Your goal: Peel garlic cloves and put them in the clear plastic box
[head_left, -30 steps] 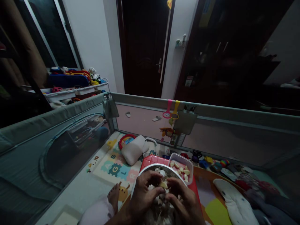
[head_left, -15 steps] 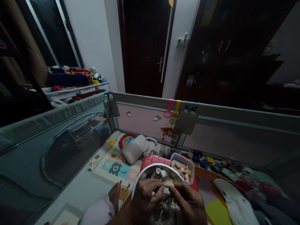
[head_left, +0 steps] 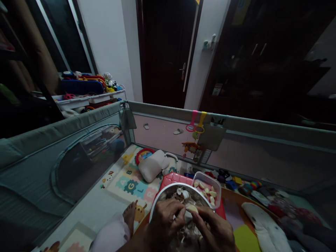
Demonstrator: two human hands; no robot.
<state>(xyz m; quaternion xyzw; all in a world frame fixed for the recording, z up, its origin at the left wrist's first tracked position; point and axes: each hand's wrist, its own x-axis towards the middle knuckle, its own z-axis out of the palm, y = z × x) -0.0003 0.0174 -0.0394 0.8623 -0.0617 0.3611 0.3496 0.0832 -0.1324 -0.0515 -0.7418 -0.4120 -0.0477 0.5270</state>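
Apparently mid-peel, the left hand [head_left: 168,217] and right hand [head_left: 216,227] pinch a pale clove [head_left: 192,209] in narrowed fingers above the bowl [head_left: 163,196] of skins, near the tub [head_left: 218,196]; moving it calls for a light grip.

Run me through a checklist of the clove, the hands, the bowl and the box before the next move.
1. Pale clove held at the fingertips of left hand and right hand: ok.
2. Pale clove bare of skin all round: cannot tell; fingers cover its ends.
3. Metal bowl beneath the pale clove: ok.
4. Clear box uncovered, with room among the cloves in it: ok.
5. Metal bowl free of loose skins: not ok; they are strewn through it.
6. No whole cloves under the loose skins: cannot tell; skins and hands hide the bottom.
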